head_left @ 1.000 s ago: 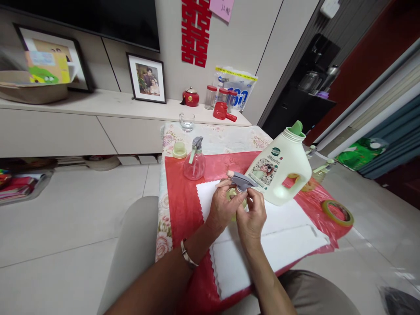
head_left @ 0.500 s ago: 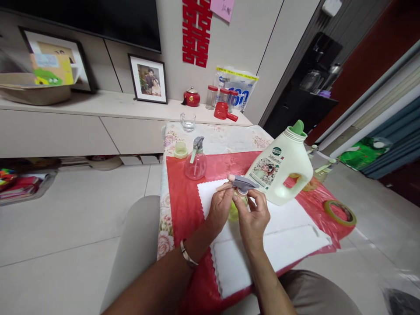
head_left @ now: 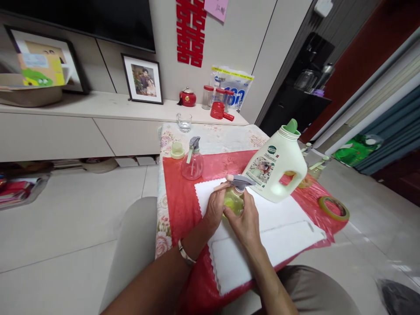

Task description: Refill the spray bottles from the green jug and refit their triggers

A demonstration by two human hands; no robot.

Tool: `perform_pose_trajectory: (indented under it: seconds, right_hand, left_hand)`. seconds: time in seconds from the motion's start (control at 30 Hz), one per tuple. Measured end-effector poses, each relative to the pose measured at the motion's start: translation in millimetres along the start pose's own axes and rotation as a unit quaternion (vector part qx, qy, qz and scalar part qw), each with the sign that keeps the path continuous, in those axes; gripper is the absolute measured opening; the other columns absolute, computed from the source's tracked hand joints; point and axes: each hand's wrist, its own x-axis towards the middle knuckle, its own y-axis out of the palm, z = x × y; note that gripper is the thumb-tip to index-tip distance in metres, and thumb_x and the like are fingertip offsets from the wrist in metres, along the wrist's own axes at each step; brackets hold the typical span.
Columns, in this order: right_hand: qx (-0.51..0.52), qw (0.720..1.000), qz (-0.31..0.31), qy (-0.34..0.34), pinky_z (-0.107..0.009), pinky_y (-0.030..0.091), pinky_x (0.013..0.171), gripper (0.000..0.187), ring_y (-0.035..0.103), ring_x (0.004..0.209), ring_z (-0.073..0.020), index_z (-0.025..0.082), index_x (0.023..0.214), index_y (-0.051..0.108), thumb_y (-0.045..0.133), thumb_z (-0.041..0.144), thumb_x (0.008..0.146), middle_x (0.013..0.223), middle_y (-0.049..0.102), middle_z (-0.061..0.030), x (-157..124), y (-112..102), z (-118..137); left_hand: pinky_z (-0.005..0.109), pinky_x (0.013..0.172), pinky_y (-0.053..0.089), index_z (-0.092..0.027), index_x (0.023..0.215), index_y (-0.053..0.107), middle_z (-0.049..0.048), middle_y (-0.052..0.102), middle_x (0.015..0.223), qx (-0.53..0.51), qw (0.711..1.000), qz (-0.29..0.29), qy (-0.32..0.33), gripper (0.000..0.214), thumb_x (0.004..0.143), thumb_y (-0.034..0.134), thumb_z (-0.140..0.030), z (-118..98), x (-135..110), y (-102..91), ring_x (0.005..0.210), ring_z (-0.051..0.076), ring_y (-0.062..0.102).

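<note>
A small spray bottle (head_left: 234,202) holding yellow-green liquid stands over the white cloth (head_left: 272,240), its grey trigger head on the neck. My left hand (head_left: 215,209) is closed around the bottle's left side. From the right, my right hand (head_left: 244,216) wraps the bottle's body, with the thumb across its front. Just behind them is a large pale green detergent jug (head_left: 275,164) with its green spout showing. An upright spray bottle (head_left: 192,164), clear with a grey trigger, is farther left. Beside it sits a pale green cap (head_left: 177,150).
A red plastic sheet (head_left: 226,164) covers part of the flowered tablecloth (head_left: 166,197). A roll of tape (head_left: 334,208) lies at the right, near more spray bottles (head_left: 316,168). A glass cup (head_left: 184,123) stands at the table's far left corner.
My right hand has slid down from the trigger head's collar to the bottle's body. My left hand stays on the bottle. The whole view has shifted slightly.
</note>
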Motion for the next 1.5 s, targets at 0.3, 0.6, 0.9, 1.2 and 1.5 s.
perform_pose_trajectory:
  seconds: [0.3,0.6,0.9,1.2,1.5]
  right_hand:
    - [0.052,0.997,0.032,0.040,-0.048,0.052,0.097,0.061,0.062,0.112,-0.0298,0.021,0.128,0.054,0.073,0.040,0.073,0.123,0.065,-0.0112,5.6,-27.7,3.8]
    - [0.083,0.994,-0.013,0.071,-0.039,0.058,0.090,0.056,0.069,0.101,-0.0234,0.020,0.126,0.056,0.075,0.041,0.078,0.117,0.069,-0.0097,4.8,-132.1,-13.4]
    - [-0.079,0.974,-0.143,0.155,-0.049,0.053,0.096,0.067,0.067,0.102,-0.0298,0.020,0.122,0.062,0.078,0.053,0.065,0.114,0.069,-0.0122,33.4,-215.7,-124.0]
    - [-0.042,0.978,-0.143,0.147,-0.046,0.052,0.093,0.070,0.066,0.100,-0.0270,0.016,0.125,0.058,0.076,0.047,0.064,0.114,0.069,-0.0127,69.3,-220.3,-189.4]
    - [-0.028,0.981,-0.133,0.138,-0.040,0.051,0.091,0.069,0.064,0.098,-0.0236,0.017,0.127,0.055,0.073,0.042,0.065,0.113,0.068,-0.0108,87.0,-208.7,-215.3]
  left_hand:
    - [0.039,0.100,0.053,-0.021,0.108,0.073,0.0065,0.075,0.112,-0.127,0.988,0.080,-0.032,0.037,0.094,0.039,-0.031,-1.0,3.1,3.5,0.110,0.024,0.067]
    - [0.041,0.097,0.050,-0.019,0.119,0.068,0.0127,0.070,0.125,-0.205,0.956,0.094,-0.187,0.053,0.088,0.053,-0.059,4.4,-3.1,9.0,0.115,0.028,0.064]
    - [0.041,0.096,0.051,-0.019,0.121,0.068,0.0124,0.072,0.122,-0.196,0.954,0.103,-0.204,0.052,0.086,0.059,-0.056,-3.0,-3.5,7.3,0.114,0.029,0.066]
    - [0.040,0.092,0.051,-0.019,0.120,0.068,0.0124,0.072,0.119,-0.196,0.951,0.105,-0.215,0.053,0.084,0.062,-0.057,0.3,-1.3,8.1,0.113,0.029,0.065]
    - [0.038,0.093,0.050,-0.019,0.120,0.067,0.0115,0.072,0.119,-0.184,0.948,0.117,-0.233,0.053,0.083,0.061,-0.057,-2.1,-0.9,7.7,0.113,0.028,0.066]
